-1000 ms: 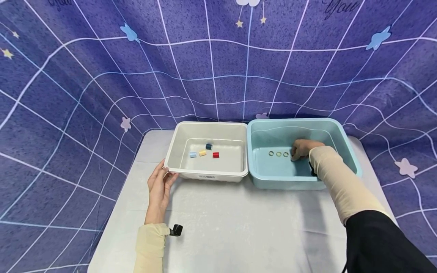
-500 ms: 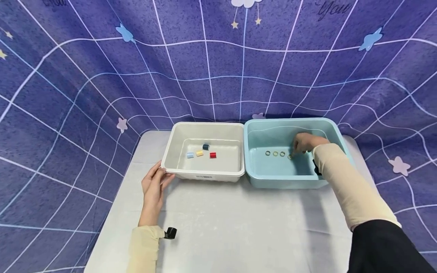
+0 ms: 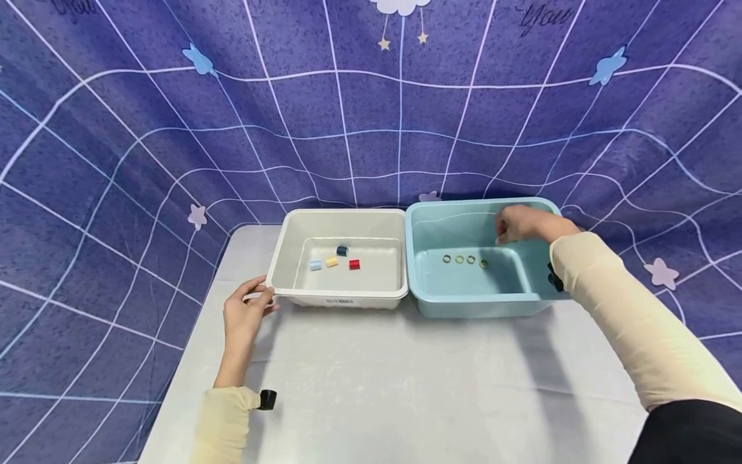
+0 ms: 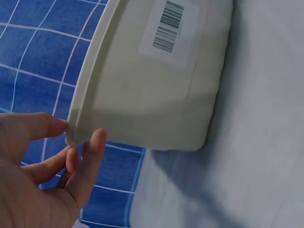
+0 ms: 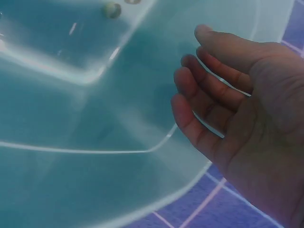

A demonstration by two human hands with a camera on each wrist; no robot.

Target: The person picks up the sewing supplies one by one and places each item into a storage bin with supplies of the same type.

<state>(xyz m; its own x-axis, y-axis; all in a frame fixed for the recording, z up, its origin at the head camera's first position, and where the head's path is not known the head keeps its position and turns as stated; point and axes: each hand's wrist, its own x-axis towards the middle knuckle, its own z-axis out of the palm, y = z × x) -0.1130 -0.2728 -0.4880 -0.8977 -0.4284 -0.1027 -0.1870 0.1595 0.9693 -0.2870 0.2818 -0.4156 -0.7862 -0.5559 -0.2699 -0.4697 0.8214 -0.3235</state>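
Observation:
My left hand [image 3: 242,316] holds the near left corner of a white plastic bin [image 3: 339,294], fingertips at its rim. In the left wrist view, the fingers [image 4: 97,142] stand about that corner, near a wall with a barcode label. Inside the white bin lie a light blue thread spool [image 3: 315,265], a yellow one [image 3: 332,261], a dark blue one [image 3: 342,251] and a red one [image 3: 354,264]. Over the right part of a teal bin [image 3: 481,298] hovers my right hand [image 3: 518,223], fingers loosely bent, holding nothing. Several small rings [image 3: 471,260] lie in a row on the teal bin's floor.
Both bins stand side by side on a table with a white cover [image 3: 377,380]. A purple-blue curtain [image 3: 371,103] with grid lines and stars hangs behind and along the sides. A black wrist camera [image 3: 267,399] sits on the left sleeve.
My right hand has let go of a ring at the right end of the row, then risen and moved back. The left hand stays at the white bin's corner. The head view has shifted slightly.

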